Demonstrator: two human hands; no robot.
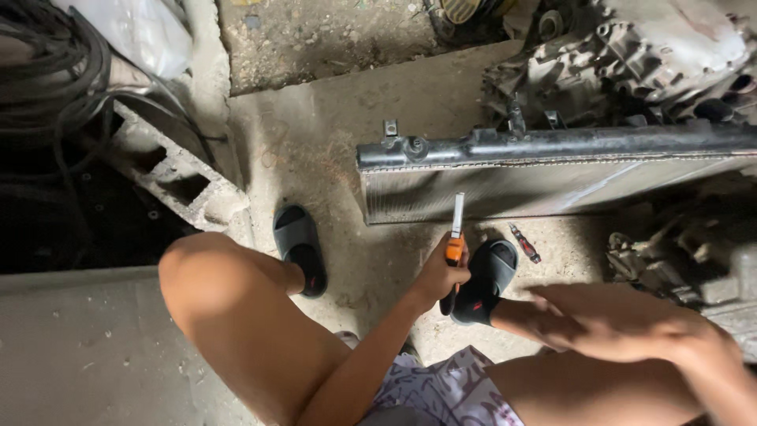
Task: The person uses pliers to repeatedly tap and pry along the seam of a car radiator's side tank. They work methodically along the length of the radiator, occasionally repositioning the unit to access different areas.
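Near the middle of the frame, the left hand [438, 276] is closed around an orange-handled knife [456, 230]. Its pale blade points up, just in front of a long radiator [552, 185] that lies across the right side. The right hand [607, 315] is blurry at the lower right, resting flat and open on the knee, holding nothing. A small screwdriver [524, 243] lies on the floor beside the black sandal [482, 280]. A grey block [177, 177] sits at the left.
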